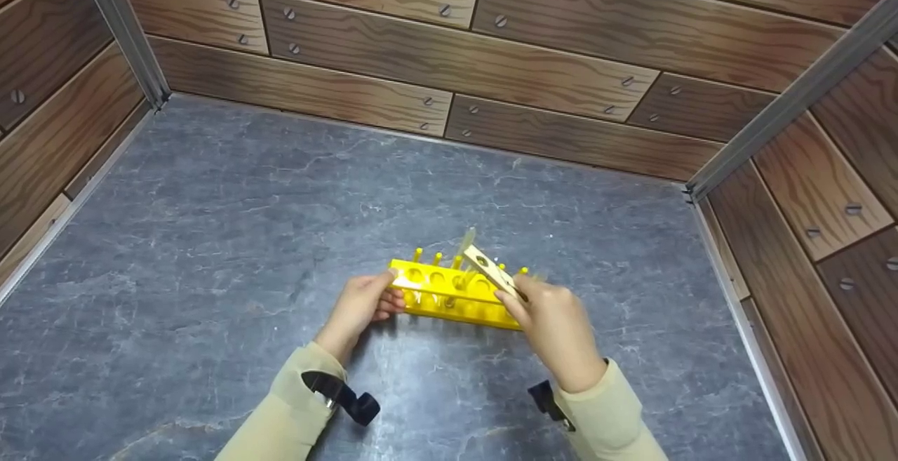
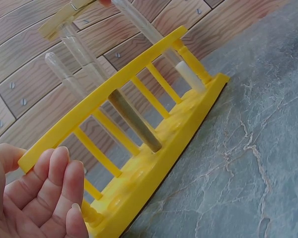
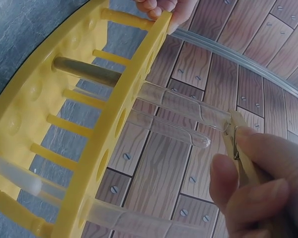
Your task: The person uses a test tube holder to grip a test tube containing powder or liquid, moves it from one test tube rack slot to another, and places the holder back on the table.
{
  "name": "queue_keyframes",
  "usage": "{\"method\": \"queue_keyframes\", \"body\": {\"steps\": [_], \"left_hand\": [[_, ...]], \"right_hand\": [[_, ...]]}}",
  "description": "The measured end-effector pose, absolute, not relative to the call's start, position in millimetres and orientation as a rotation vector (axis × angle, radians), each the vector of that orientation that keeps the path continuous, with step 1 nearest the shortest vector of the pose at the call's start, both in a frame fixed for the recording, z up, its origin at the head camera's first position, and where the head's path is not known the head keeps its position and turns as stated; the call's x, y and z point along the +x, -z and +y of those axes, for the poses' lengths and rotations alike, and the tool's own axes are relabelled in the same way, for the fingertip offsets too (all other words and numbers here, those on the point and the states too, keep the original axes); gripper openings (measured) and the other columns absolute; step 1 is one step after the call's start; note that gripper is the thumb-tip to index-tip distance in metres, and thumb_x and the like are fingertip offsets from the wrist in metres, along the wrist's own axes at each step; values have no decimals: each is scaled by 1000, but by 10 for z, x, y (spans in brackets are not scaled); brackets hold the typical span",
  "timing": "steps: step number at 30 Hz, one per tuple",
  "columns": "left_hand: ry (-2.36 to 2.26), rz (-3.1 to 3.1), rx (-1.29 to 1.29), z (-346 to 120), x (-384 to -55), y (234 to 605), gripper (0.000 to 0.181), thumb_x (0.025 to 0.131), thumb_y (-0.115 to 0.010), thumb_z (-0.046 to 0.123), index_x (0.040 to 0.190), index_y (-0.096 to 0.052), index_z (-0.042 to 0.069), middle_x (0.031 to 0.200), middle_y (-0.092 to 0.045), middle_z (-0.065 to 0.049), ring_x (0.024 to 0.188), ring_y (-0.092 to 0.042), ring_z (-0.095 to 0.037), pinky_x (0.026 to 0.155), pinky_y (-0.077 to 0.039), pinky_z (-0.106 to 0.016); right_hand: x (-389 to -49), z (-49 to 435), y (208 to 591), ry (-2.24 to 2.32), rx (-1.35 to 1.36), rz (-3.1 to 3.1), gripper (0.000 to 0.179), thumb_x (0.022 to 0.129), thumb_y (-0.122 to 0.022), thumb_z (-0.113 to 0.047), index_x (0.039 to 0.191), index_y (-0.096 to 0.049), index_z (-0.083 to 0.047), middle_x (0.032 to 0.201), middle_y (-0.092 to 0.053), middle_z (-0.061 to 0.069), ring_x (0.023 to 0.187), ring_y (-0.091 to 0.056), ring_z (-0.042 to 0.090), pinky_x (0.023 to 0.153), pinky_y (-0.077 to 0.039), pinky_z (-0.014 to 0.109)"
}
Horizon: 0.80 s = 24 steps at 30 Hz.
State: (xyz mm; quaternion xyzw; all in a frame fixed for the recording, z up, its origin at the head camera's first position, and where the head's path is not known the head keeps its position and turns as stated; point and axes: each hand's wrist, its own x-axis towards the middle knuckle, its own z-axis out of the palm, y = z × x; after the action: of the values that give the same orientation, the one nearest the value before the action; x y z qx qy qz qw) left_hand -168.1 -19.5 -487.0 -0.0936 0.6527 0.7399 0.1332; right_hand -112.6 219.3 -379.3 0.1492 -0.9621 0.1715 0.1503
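Note:
My left hand [image 1: 358, 310] holds the left end of a yellow test tube rack [image 2: 159, 181] by its top bar, thumb above and fingers underneath. In my right hand [image 1: 558, 328] is a wooden test tube clamp [image 1: 491, 269], its jaws around the upper end of a test tube [image 3: 87, 71]. That tube stands in a hole of the rack with grey-brown contents in its lower part. Towards the rack's right end stands another tube with white contents [image 2: 191, 77]. Behind the clamped tube, an empty tube [image 3: 188, 135] sits with its rounded end up.
The rack stands on a dark blue-grey marbled tabletop [image 1: 231, 236]. Wood-patterned panels [image 1: 365, 47] wall the back and both sides, with metal posts [image 1: 126, 33] at the corners. Small yellow pegs [image 1: 418, 255] rise along the rack's far side.

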Motion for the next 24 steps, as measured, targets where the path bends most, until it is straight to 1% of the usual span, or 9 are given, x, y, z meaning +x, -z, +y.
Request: {"method": "queue_keyframes", "body": {"steps": [7, 12, 14, 19, 24], "left_hand": [[-2136, 1900, -287, -184, -1678, 4838, 36, 92, -54, 25, 76, -65, -5, 61, -63, -5, 53, -61, -14, 49, -46, -21], [-2142, 1892, -288, -180, -1670, 4830, 37, 92, -54, 25, 79, -65, -8, 61, -62, -5, 53, -61, -13, 50, -46, -21], [-2139, 1894, -291, -180, -1666, 4831, 36, 92, -55, 25, 79, -65, -7, 61, -62, -5, 53, -61, -14, 50, -46, -21], [-2134, 1907, -303, -181, -1664, 4832, 35, 92, -55, 26, 74, -65, -3, 61, -62, -5, 55, -62, -15, 50, -46, -22], [-2138, 1905, -293, -182, -1664, 4840, 36, 92, -54, 26, 72, -65, -1, 61, -62, -5, 56, -63, -15, 50, -47, -22]], "right_hand": [[-1111, 2213, 3782, -534, 428, -2762, 19, 85, -68, -21, 75, -58, -9, 55, -38, -6, 45, -29, 5, 39, -30, 20], [-1098, 2237, 3772, -546, 416, -2764, 20, 86, -67, -22, 73, -57, -11, 56, -42, -6, 44, -31, 5, 39, -31, 20], [-1094, 2248, 3767, -540, 404, -2766, 21, 86, -67, -23, 72, -57, -11, 56, -43, -6, 43, -31, 5, 39, -32, 20], [-1085, 2274, 3763, -528, 392, -2772, 21, 85, -68, -22, 72, -56, -11, 54, -41, -6, 43, -30, 6, 39, -31, 20], [-1073, 2299, 3766, -522, 385, -2781, 20, 85, -68, -22, 73, -57, -11, 53, -40, -6, 44, -31, 6, 40, -32, 21]]}}
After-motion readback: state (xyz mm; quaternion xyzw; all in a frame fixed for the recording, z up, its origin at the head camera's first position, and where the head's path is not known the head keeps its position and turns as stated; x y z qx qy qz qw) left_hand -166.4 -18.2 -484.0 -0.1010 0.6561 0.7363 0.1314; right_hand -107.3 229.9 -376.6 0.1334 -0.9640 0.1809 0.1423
